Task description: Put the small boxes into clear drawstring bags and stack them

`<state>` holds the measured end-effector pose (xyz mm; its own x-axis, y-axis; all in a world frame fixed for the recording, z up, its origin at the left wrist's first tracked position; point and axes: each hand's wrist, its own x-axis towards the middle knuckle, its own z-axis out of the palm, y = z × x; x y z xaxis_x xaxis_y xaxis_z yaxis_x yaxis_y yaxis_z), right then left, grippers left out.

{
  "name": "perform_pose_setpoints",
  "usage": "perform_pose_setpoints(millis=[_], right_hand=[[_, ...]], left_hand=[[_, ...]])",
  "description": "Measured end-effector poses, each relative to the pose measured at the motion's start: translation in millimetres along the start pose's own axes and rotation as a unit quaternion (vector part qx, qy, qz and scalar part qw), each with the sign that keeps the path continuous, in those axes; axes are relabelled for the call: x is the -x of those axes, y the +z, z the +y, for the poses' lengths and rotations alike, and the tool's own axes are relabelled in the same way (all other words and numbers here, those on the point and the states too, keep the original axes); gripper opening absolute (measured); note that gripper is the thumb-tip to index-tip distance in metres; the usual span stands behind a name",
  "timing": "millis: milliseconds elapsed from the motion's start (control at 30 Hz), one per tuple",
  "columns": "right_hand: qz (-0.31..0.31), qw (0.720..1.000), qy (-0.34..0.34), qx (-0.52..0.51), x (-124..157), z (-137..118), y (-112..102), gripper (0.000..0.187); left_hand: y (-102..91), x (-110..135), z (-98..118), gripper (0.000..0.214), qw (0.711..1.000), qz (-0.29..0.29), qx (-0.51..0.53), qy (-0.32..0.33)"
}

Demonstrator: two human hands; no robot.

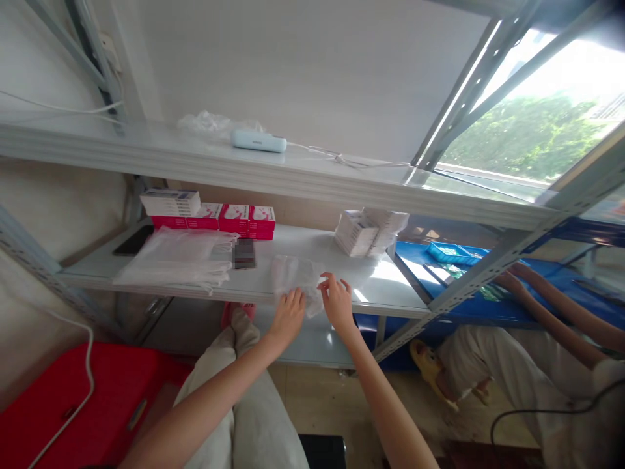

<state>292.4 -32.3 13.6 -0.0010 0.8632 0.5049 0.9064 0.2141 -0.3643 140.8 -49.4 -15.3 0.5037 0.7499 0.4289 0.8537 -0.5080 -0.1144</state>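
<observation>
A small clear plastic bag [295, 277] lies near the front edge of the white shelf [381, 286]. My left hand [288, 314] rests on the bag's near edge with the fingers curled onto it. My right hand [336, 299] pinches the bag's right corner between thumb and fingers. Both forearms reach up from the bottom of the view.
A stack of clear bags [178, 264], a black phone [133, 241], pink boxes [234, 220] and white packets [366, 231] sit on the shelf. A white device [258, 140] lies on the upper shelf. Another person's arms [551, 306] work over a blue table at right. A red crate [97, 404] is at lower left.
</observation>
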Motion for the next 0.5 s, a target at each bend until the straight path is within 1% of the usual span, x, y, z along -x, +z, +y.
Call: perform_pose_setpoints(millis=[100,167,267,333,400,467,500], right_hand=[[0.015,0.999,-0.017,-0.032,-3.3,-11.0,-3.1,0.028],[0.018,0.999,-0.017,-0.026,-5.8,-16.7,-7.0,0.031],[-0.003,1.000,-0.010,0.001,-8.7,-24.6,-15.7,0.039],[-0.022,0.999,-0.011,0.029,-9.0,-29.9,-22.5,0.045],[-0.032,0.996,-0.022,0.078,-8.3,-31.9,-29.7,0.049],[-0.032,0.988,-0.044,0.146,-7.8,-26.1,-38.7,0.055],[-0.031,0.981,-0.059,0.180,-8.3,-19.6,-44.7,0.060]], left_hand=[[-2.0,-14.2,3.4,0.047,1.000,-0.014,0.017,0.005],[1.1,-28.3,4.5,0.053,0.997,-0.050,0.051,-0.009],[10.3,-51.6,0.4,0.049,0.990,-0.099,0.090,-0.034],[16.8,-65.8,-7.7,0.047,0.990,-0.103,0.088,-0.044],[22.2,-78.1,-21.0,0.049,0.991,-0.098,0.080,-0.050],[26.2,-89.1,-39.2,0.056,0.991,-0.101,0.075,-0.038],[27.8,-94.2,-49.3,0.063,0.991,-0.107,0.072,-0.027]])
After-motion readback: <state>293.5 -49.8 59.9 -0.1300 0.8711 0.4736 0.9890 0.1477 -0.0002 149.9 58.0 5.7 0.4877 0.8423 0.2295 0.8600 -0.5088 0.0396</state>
